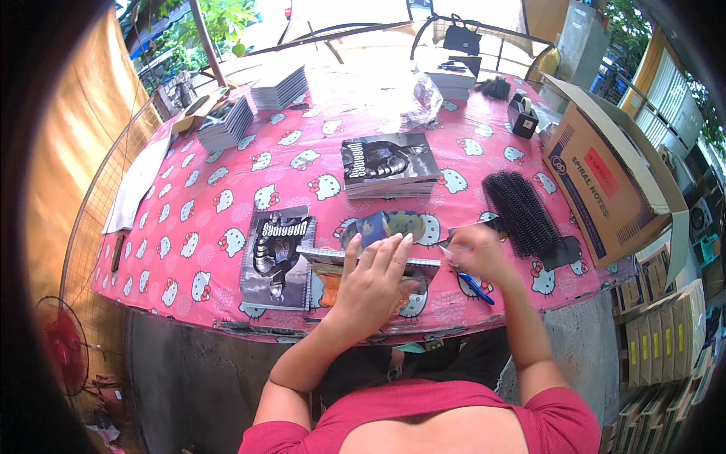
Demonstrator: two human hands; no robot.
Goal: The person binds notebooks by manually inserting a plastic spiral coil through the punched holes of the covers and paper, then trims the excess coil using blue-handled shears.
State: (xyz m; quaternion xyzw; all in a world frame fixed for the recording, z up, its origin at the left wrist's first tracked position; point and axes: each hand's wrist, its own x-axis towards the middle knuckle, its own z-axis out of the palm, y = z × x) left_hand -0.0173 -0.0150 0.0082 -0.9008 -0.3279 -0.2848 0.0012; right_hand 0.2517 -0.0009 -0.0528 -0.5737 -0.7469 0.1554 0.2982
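A notebook stands on edge near the table's front, its spine side up. My left hand grips it from above, fingers laid together over the upper edge. Just off its right end, my right hand has fingers pinched together; whatever is between them is too small to make out. Below that hand lies a blue-handled tool, its kind unclear. A spiral notebook with a dark armoured-figure cover rests flat to the left. Beyond my hands sits a stack of similar notebooks.
Black plastic spiral coils are piled right of my right hand. An open cardboard box stands at the table's right edge. Farther back are notebook stacks, clear plastic wrap and a black tape dispenser. A patterned cloth covers the table.
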